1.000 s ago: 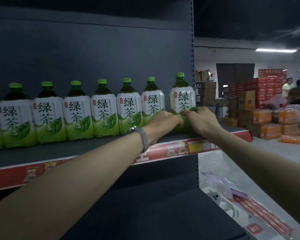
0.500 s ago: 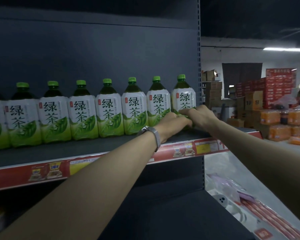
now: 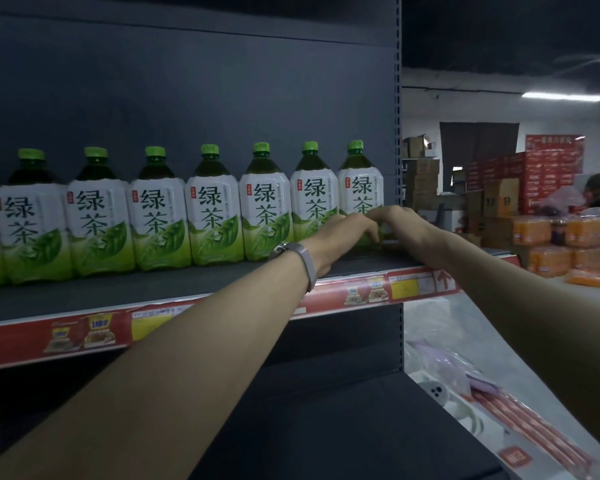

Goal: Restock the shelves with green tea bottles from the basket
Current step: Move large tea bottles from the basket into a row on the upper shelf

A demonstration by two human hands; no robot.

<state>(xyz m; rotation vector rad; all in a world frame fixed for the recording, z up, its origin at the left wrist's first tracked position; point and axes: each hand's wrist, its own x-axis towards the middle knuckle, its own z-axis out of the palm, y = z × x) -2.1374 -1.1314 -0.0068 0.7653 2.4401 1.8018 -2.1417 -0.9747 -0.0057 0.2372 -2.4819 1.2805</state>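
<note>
Both hands meet on the last green-capped plastic green tea bottle point(image 3: 361, 188), which stands upright at the 3 o'clock end of a row of matching white-labelled tea bottles point(image 3: 212, 209) on the dark grey metal shelf point(image 3: 153, 289). The right hand point(image 3: 404, 225) curls its grip round the bottle's lower label from 3 o'clock. The left hand point(image 3: 345, 233), with a silver mesh wristband point(image 3: 303, 263) at the wrist, lays bent fingers on the base from 6 o'clock, though the hand's own back hides whether that grip clasps or merely presses. The basket is out of view.

The risks lie in the low hold. A tall, full bottle steered only at its foot may rock, and a tug toward 6 o'clock could tip it over the red price strip point(image 3: 84, 337) and off the shelf. A shove toward 9 o'clock would strike the touching neighbour and might topple the row like dominoes. At 3 o'clock, past the perforated grey upright point(image 3: 398, 150), the shelf end is near, leaving little margin for a slide. On withdrawal, a careless left forearm could clip the bottles it reaches past.
</note>
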